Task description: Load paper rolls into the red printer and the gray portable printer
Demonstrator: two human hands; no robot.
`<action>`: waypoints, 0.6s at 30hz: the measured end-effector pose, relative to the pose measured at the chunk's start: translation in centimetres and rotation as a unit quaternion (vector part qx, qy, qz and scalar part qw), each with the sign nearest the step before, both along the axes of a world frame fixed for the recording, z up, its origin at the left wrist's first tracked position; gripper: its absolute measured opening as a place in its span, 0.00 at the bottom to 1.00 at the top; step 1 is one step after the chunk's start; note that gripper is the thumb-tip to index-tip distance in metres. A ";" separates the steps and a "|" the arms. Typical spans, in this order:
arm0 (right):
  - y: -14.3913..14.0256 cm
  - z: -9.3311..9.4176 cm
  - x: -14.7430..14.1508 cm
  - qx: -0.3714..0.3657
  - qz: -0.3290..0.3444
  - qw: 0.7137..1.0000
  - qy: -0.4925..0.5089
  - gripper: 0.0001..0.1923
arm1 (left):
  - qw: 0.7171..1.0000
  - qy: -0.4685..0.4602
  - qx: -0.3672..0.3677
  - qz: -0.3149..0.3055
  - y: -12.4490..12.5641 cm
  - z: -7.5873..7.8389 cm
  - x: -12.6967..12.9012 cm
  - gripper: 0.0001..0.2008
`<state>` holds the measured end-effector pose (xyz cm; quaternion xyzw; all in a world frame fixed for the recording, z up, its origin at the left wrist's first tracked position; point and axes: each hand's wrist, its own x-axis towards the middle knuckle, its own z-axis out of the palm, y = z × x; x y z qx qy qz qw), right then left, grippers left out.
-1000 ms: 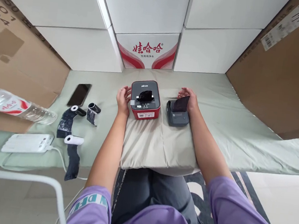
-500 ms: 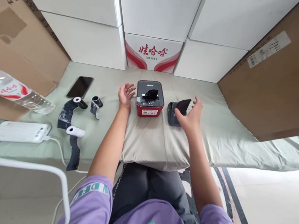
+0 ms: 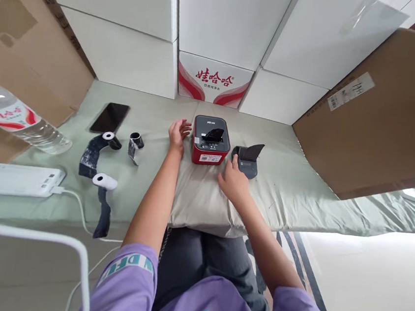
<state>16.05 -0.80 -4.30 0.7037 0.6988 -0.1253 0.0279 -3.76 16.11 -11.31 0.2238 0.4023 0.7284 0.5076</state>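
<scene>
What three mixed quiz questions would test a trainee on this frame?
1. True or false: the left hand grips the red printer.
2. Which hand is nearest the grey printer? A left, B right.
3. What lies between the phone and the power bank?

Key:
1. False: it is open beside the printer.
2. B: the right hand is at the printer's front corner.
3. Paper rolls trailing dark strips.

Both arms reach forward — left hand [image 3: 178, 133] open, right hand [image 3: 231, 180] loosely spread
</scene>
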 end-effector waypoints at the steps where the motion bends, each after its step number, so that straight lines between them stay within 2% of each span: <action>1: 0.2 0.0 -0.6 -0.006 -0.002 1.000 -0.017 0.37 | 1.000 0.001 -0.002 -0.004 -0.1 0.1 0.0 0.14; 5: 1.1 0.1 -1.9 -0.032 -0.002 0.998 -0.062 0.43 | 1.000 -0.005 0.002 -0.010 -0.5 0.4 0.0 0.13; 12: 1.1 -0.8 -1.6 -0.018 0.011 0.995 -0.098 0.42 | 1.000 0.004 0.008 -0.017 -0.5 0.4 0.1 0.12; 18: 1.2 -1.5 -1.6 0.002 0.004 0.994 -0.107 0.45 | 1.000 -0.009 0.018 -0.016 -0.4 0.1 0.0 0.09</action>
